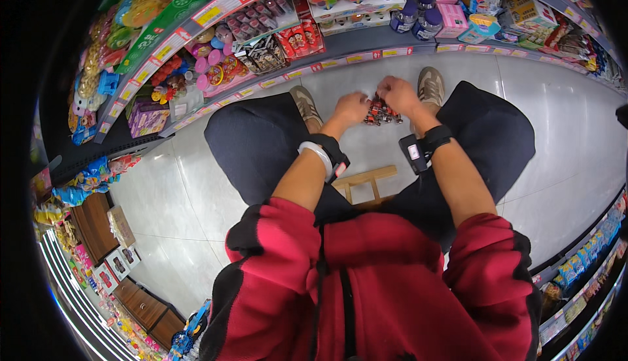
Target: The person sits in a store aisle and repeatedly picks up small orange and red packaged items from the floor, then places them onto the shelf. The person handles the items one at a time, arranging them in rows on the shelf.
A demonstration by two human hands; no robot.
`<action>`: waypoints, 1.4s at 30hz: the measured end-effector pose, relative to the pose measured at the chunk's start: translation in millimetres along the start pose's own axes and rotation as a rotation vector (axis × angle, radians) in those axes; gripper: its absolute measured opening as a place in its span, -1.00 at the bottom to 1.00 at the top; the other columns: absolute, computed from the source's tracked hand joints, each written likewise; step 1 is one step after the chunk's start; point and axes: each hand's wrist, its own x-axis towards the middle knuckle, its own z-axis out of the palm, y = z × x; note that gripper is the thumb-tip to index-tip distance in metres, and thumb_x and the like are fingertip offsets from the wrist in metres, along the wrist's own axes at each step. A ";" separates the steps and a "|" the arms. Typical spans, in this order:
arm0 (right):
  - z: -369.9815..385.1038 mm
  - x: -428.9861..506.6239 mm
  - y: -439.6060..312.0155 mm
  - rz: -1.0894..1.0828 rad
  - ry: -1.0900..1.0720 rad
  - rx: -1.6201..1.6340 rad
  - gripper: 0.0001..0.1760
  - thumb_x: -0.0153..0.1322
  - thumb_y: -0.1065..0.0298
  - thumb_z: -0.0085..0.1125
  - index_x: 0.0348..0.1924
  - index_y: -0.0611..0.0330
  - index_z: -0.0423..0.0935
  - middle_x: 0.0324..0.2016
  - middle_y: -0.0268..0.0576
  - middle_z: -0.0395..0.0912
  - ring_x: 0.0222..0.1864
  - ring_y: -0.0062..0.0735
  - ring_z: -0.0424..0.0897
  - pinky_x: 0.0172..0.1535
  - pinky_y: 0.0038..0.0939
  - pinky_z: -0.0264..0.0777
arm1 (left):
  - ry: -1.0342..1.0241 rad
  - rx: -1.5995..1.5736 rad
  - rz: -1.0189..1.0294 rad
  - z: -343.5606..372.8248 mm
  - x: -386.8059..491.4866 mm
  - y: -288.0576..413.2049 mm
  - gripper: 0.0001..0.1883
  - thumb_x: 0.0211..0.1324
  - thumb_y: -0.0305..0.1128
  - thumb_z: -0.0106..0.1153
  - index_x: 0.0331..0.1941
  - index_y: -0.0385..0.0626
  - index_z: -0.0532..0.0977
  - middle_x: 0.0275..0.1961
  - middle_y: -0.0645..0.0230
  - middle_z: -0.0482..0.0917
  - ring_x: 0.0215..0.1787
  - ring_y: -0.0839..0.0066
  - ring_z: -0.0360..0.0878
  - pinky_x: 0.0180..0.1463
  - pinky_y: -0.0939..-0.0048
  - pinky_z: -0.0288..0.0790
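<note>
On the grey tiled floor between my shoes lies a small pile of red and dark wrapped pieces (pixel 381 111), too small to name exactly. My left hand (pixel 354 106) is at the left edge of the pile, its fingers curled towards it. At the pile's upper right is my right hand (pixel 393 91), its fingertips bent down at the pieces. Both hands are somewhat blurred, and whether either holds a piece is not clear. A wrist device (pixel 414 153) is strapped on the right forearm; a band and a similar device (pixel 333 157) are on the left.
A wooden stool (pixel 368 178) is partly visible beneath me. Ahead runs a low shelf (pixel 353 59) with sweets, purple-lidded jars (pixel 428 24) and boxes. More stocked shelves (pixel 579 282) stand at the lower right. Wooden display units (pixel 140 307) are at the lower left.
</note>
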 end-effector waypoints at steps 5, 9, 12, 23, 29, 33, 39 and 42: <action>66.3 -8.3 57.6 0.190 -0.149 -0.223 -0.72 0.24 0.27 0.19 -0.20 0.14 0.55 -0.19 0.04 0.58 -0.03 0.08 0.53 -0.03 -0.11 0.47 | -0.181 0.132 -0.103 81.1 -15.6 -76.0 -0.52 0.17 -0.12 0.03 0.09 -0.15 0.47 -0.01 0.08 0.61 0.04 0.06 0.54 0.18 0.20 0.37; 91.8 -14.2 72.7 0.477 -0.056 -0.149 -0.54 0.21 0.25 0.22 -0.01 0.08 0.47 -0.05 0.10 0.48 0.02 0.13 0.50 0.03 -0.07 0.45 | -0.181 -0.045 -0.285 100.6 2.8 -70.3 -0.52 0.18 -0.20 0.07 0.16 -0.14 0.41 -0.03 0.10 0.60 -0.04 0.23 0.59 0.14 0.33 0.41; 101.5 -12.7 74.6 0.525 -0.031 -0.133 -0.58 0.21 0.25 0.22 -0.05 0.04 0.51 0.02 0.12 0.43 0.02 0.13 0.49 0.05 -0.08 0.43 | -0.200 -0.478 -0.491 94.5 26.0 -51.9 -0.59 0.22 -0.22 0.06 0.12 -0.10 0.43 -0.06 0.21 0.60 -0.08 0.37 0.59 0.09 0.36 0.45; 135.0 -6.6 92.1 0.732 0.087 0.187 -0.73 0.28 0.30 0.13 -0.16 0.01 0.63 -0.17 0.03 0.62 -0.07 0.02 0.58 0.02 -0.15 0.44 | -0.088 -1.235 -0.858 113.1 52.2 -34.2 -0.71 0.36 -0.18 -0.01 0.08 0.06 0.42 -0.04 0.39 0.57 -0.06 0.46 0.56 0.01 0.28 0.51; 134.6 -7.1 98.7 0.633 0.077 0.189 -0.73 0.26 0.24 0.14 -0.22 0.08 0.64 -0.25 0.05 0.65 -0.13 0.00 0.62 -0.04 -0.16 0.48 | -0.110 -1.199 -0.852 104.9 47.8 -41.9 -0.69 0.28 -0.15 0.11 0.03 0.03 0.45 -0.10 0.37 0.59 -0.11 0.45 0.59 0.03 0.28 0.51; 104.1 -2.2 100.1 0.503 -0.345 0.045 -0.74 0.21 0.26 0.19 -0.28 0.17 0.60 -0.37 0.01 0.62 -0.30 -0.09 0.62 -0.25 -0.24 0.49 | -0.246 -0.932 -0.636 77.1 36.8 -34.7 -0.69 0.25 -0.15 0.15 -0.03 -0.03 0.47 -0.15 0.36 0.60 -0.13 0.46 0.60 -0.03 0.34 0.54; 10.1 -2.2 35.6 0.432 -0.379 0.784 -0.84 0.19 0.54 0.17 -0.35 0.29 0.45 -0.52 -0.28 0.50 -0.58 -0.55 0.49 -0.53 -0.49 0.39 | -0.259 -0.572 -0.271 3.2 18.7 7.5 -0.63 0.21 -0.18 0.20 0.02 -0.13 0.49 -0.17 0.33 0.62 -0.23 0.51 0.61 -0.15 0.45 0.54; -41.0 -4.0 -28.0 0.328 -0.269 0.822 -0.75 0.34 0.47 0.13 -0.13 0.33 0.47 -0.37 -0.21 0.56 -0.40 -0.48 0.58 -0.33 -0.50 0.48 | -0.023 -0.544 -0.008 -49.9 -6.9 40.2 -0.60 0.17 -0.17 0.25 0.00 -0.16 0.51 -0.24 0.33 0.64 -0.26 0.54 0.60 -0.20 0.47 0.50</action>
